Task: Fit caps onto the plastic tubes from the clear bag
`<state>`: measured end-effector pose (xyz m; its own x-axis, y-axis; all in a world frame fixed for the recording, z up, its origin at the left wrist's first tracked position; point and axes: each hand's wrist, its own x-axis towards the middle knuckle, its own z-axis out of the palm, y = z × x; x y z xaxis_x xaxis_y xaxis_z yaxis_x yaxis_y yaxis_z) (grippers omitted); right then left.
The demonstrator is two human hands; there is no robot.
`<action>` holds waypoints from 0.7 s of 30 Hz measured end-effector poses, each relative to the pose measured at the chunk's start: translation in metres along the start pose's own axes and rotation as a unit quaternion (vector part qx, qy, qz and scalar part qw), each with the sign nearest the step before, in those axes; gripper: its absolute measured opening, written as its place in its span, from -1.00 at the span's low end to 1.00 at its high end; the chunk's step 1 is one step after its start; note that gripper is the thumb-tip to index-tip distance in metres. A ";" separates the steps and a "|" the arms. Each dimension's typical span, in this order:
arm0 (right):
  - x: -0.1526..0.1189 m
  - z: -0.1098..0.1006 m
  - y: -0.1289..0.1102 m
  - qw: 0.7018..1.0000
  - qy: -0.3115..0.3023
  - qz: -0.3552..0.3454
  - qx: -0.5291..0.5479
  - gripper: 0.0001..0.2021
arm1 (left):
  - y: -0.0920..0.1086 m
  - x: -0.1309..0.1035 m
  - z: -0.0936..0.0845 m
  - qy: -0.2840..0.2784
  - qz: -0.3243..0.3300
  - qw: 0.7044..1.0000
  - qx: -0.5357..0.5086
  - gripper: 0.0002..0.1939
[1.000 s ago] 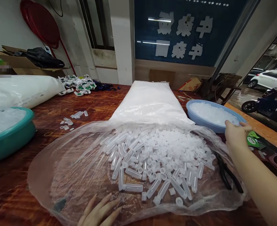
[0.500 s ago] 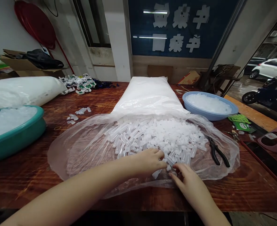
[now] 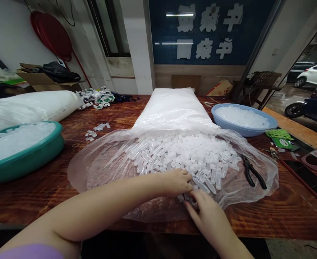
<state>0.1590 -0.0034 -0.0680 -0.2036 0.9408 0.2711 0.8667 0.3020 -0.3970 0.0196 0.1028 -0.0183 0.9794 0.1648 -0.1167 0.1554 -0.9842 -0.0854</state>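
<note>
A heap of small translucent plastic tubes and caps [image 3: 193, 151] spills from the mouth of a clear plastic bag [image 3: 93, 169] laid on the table. My left hand [image 3: 177, 182] is at the near edge of the heap, its fingers curled down and their tips partly hidden. Just right of it and closer to me, my right hand [image 3: 205, 208] has thumb and forefinger bent together around small plastic pieces [image 3: 185, 196]. What each hand grips is too covered to make out. Black-handled pliers [image 3: 252, 172] lie on the bag right of the heap.
A teal basin [image 3: 53, 144] of plastic pieces is on the left, beside a full white bag [image 3: 58, 102]. At right are a blue basin [image 3: 271, 124], green packets [image 3: 281, 138] and a phone [image 3: 306, 181]. Loose pieces [image 3: 91, 133] lie on the wooden table [image 3: 255, 225].
The view has turned slightly left. My right hand has moved left, closer beneath my left hand, and its fingers have drawn in around small pieces. More tubes show right of the hands.
</note>
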 end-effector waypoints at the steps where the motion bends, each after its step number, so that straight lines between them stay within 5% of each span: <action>1: 0.002 0.003 -0.006 1.000 -0.010 -0.011 -0.001 -0.90 | 0.000 -0.001 0.001 0.007 -0.002 1.000 0.001 -0.88; 8: 0.008 0.024 -0.018 0.999 -0.053 -0.006 0.006 -0.68 | -0.008 -0.009 0.002 0.056 -0.026 0.998 -0.012 -0.83; 14: 0.011 0.024 -0.011 0.995 -0.074 0.051 0.033 -0.80 | -0.011 -0.034 -0.004 0.104 -0.108 0.987 -0.053 -0.80; 17: 0.007 0.020 -0.010 0.994 -0.058 0.070 0.066 -0.84 | 0.010 -0.061 -0.001 0.167 -0.201 0.951 -0.167 -0.79; 21: -0.006 0.010 -0.010 0.965 0.023 0.085 0.246 -0.77 | 0.059 -0.089 0.011 0.203 -0.277 0.862 -0.373 -0.76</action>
<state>0.1467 -0.0106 -0.0746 -0.0470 0.9788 0.1995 0.5619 0.1911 -0.8049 -0.0594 0.0314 -0.0238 0.6688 0.7357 0.1068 0.5044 -0.5546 0.6619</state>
